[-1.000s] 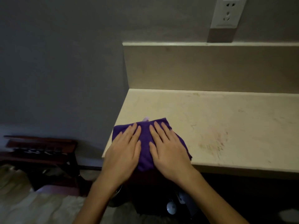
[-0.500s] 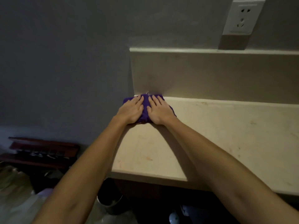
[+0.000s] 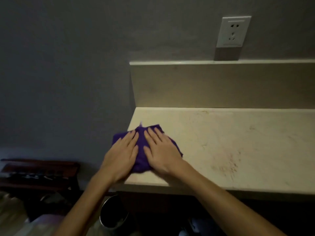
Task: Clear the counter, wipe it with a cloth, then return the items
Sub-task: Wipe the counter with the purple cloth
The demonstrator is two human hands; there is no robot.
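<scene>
A purple cloth point(image 3: 141, 149) lies on the left end of the pale stone counter point(image 3: 238, 150), overhanging its left edge a little. My left hand point(image 3: 121, 156) presses flat on the cloth's left half, fingers straight. My right hand point(image 3: 161, 151) presses flat on its right half, fingers straight and pointing to the back wall. The two hands lie side by side, almost touching. Faint reddish-brown stains mark the counter to the right of the cloth.
A low backsplash point(image 3: 221, 86) rises behind the counter, with a wall socket point(image 3: 233, 31) above it. A dark round bin point(image 3: 113, 213) stands on the floor under the counter's left end. A dark wooden rack point(image 3: 39, 172) sits low at the left.
Both hands have pulled the cloth back from the rear corner by the backsplash toward the counter's front, after pushing it there from the front edge.
</scene>
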